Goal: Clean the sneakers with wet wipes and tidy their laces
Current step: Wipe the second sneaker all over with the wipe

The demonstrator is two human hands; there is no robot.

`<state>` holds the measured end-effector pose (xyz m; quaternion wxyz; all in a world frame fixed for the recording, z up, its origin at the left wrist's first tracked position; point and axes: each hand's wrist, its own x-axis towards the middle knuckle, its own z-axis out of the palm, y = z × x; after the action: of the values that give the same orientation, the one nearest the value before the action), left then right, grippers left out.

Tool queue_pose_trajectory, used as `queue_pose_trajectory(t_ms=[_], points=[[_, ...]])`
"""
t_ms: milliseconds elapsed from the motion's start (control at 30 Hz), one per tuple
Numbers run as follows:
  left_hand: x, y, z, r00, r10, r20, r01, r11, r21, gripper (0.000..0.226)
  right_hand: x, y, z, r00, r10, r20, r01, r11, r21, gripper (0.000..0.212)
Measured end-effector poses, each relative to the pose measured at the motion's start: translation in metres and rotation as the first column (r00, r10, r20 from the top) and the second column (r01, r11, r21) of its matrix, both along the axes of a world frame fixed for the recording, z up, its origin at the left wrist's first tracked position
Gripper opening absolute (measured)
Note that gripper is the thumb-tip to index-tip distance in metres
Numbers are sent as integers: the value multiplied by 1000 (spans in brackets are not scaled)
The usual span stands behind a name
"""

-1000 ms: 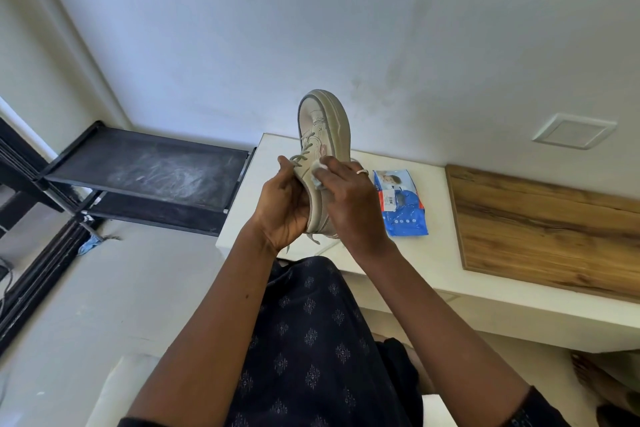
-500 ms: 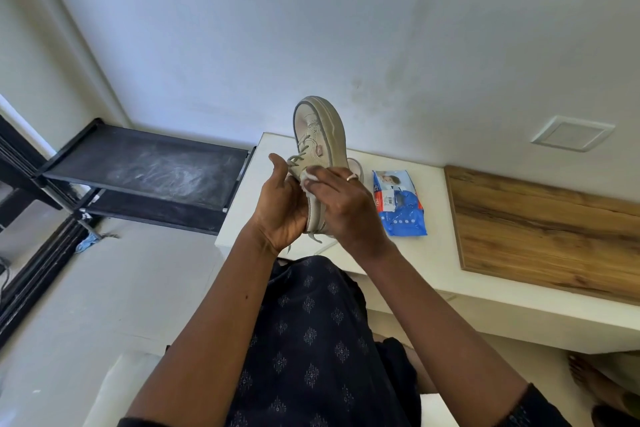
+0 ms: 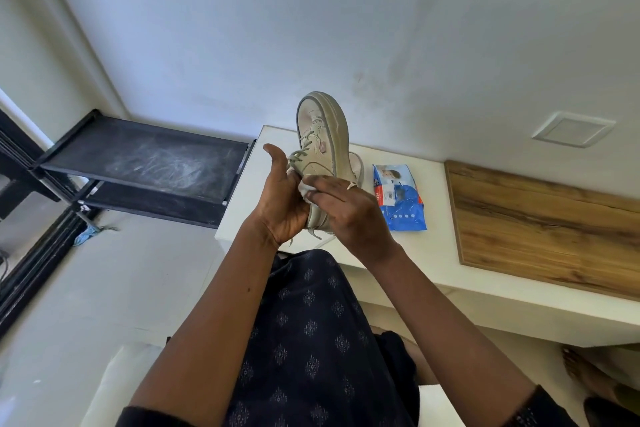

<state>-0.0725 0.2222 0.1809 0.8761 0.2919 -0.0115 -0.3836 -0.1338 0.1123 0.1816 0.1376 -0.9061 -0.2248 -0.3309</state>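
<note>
A beige sneaker (image 3: pixel 322 139) is held up over the white table (image 3: pixel 433 253), toe pointing away, its sole facing right. My left hand (image 3: pixel 280 204) grips it from the left at the heel end, thumb raised beside the grey laces (image 3: pixel 298 158). My right hand (image 3: pixel 346 208) pinches a crumpled white wet wipe (image 3: pixel 306 189) and presses it on the sneaker's side near the collar. A lace end hangs below the hands. A second sneaker (image 3: pixel 356 166) lies on the table behind the first, mostly hidden. The blue wipes pack (image 3: pixel 400 198) lies flat to the right.
A wooden board (image 3: pixel 547 225) covers the table's right part. A black shoe rack (image 3: pixel 145 163) stands to the left against the wall. Another person's bare foot (image 3: pixel 581 371) shows at the lower right under the table's edge. My dark patterned clothing fills the lower middle.
My right hand has slid the wipe down the sneaker's side toward the heel. The sneaker has tilted slightly, and my left thumb has lifted off the laces.
</note>
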Motion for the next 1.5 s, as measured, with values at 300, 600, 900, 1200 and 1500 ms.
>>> queue_pose_trajectory(t_ms=[300, 600, 900, 1200, 1500], points=[[1, -1, -2, 1000, -9, 3, 9, 997, 70, 96, 25, 4, 15, 994, -87, -73, 97, 982, 162, 33], [5, 3, -3, 998, 62, 29, -65, 991, 120, 92, -12, 5, -17, 998, -12, -69, 18, 995, 98, 29], [2, 4, -4, 998, 59, 13, -60, 988, 143, 94, 22, 9, 13, 993, -75, -88, 85, 989, 122, 35], [4, 8, -8, 996, 86, 36, -90, 988, 128, 92, 8, 8, -4, 987, -56, -153, 84, 979, 184, 28], [12, 15, -9, 991, 135, 18, -136, 982, 135, 94, -16, 5, -29, 996, 72, 48, -69, 996, -56, 32]])
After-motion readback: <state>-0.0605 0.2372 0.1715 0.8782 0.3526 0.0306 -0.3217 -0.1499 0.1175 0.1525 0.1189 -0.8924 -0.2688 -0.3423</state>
